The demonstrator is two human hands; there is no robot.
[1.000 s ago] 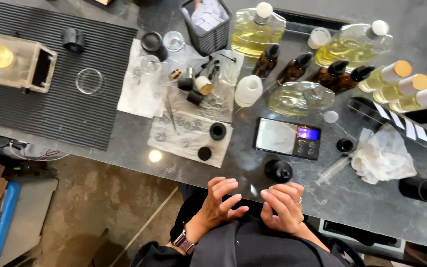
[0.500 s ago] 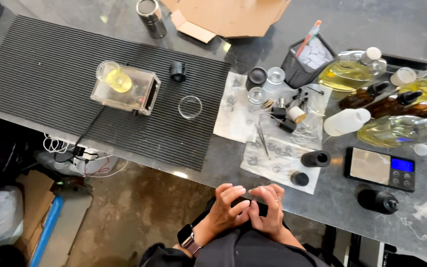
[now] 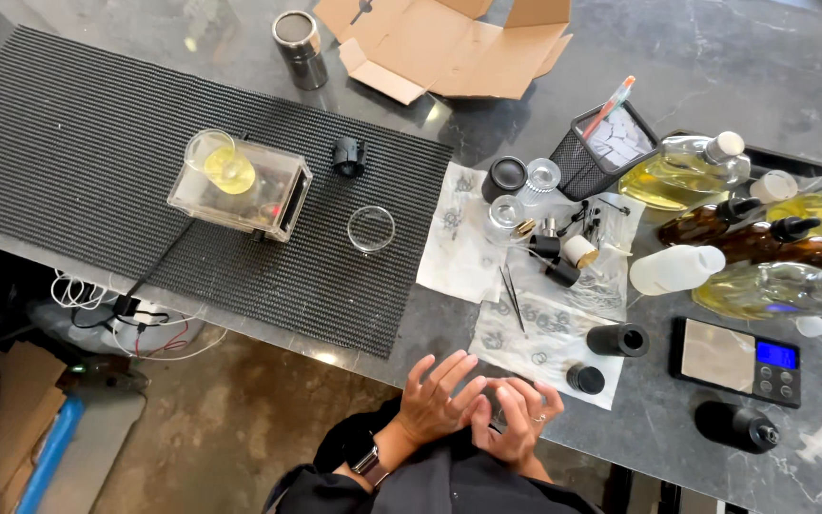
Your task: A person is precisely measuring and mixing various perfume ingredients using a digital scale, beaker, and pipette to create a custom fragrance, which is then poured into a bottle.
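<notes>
At the near edge of the table point(image 3: 715, 76), the left hand point(image 3: 435, 400) and right hand point(image 3: 516, 414) press together, fingers loosely spread, holding nothing visible. Just beyond lies a stained paper sheet point(image 3: 535, 333) with a small black cap point(image 3: 585, 378).

brightness: even daylight, nothing dim on my worktop point(image 3: 715, 57).
source: seems to come from the upper side; a pale sheen lies on the stone near the cardboard box point(image 3: 449, 38).
glare: small bright spots on the clear bottles point(image 3: 687, 171) and the glass dish point(image 3: 371, 228).
shadows: soft and short; the floor below the edge is darker.
blur: my left hand point(image 3: 435, 400) and right hand point(image 3: 516, 419) look slightly soft.
distortion: wide lens, the ribbed mat point(image 3: 97, 143) bends toward the corners.
</notes>
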